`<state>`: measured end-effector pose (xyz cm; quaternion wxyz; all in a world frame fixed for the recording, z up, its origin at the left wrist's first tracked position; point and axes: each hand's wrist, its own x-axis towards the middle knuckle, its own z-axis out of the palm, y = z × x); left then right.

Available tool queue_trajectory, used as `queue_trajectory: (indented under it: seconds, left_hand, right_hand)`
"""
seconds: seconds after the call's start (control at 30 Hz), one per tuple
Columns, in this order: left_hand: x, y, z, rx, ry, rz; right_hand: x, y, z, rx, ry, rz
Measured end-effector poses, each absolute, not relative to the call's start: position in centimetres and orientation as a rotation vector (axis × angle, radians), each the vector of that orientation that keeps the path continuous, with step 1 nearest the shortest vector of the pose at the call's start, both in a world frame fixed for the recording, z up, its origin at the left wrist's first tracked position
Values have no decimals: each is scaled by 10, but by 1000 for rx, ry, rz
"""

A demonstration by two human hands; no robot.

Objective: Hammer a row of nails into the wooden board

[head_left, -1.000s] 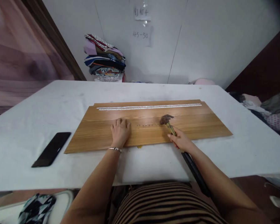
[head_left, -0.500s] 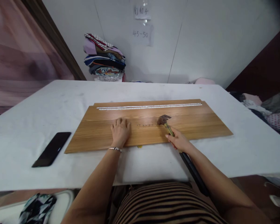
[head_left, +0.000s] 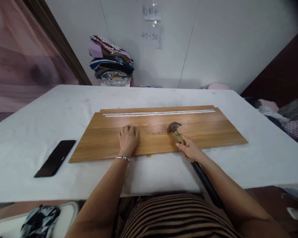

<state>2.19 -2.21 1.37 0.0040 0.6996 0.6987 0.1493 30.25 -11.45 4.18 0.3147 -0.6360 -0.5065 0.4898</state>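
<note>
My left hand lies flat on the wooden board, fingers stretched out and pointing away from me. In my right hand is a claw hammer, gripped partway along its handle. Its rusty head is low over the board, at the right end of a row of several small nails. Whether the head touches the board or a nail, I cannot tell. The hammer's black grip end reaches back under my right forearm. Two white strips with marks run along the board's far side.
The board lies on a white-covered table. A black phone rests left of the board. Folded cloths are stacked beyond the table by the wall, and more fabric lies to the right. A chair-like white surface with patterned cloth is at lower left.
</note>
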Motion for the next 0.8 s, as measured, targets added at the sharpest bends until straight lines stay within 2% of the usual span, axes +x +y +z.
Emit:
queue_trajectory:
  seconds: [0.8]
  left_hand:
    - [22,-23,16,2195,2177,469]
  right_hand:
    - [303,-114,44,-1662,-1316,1281]
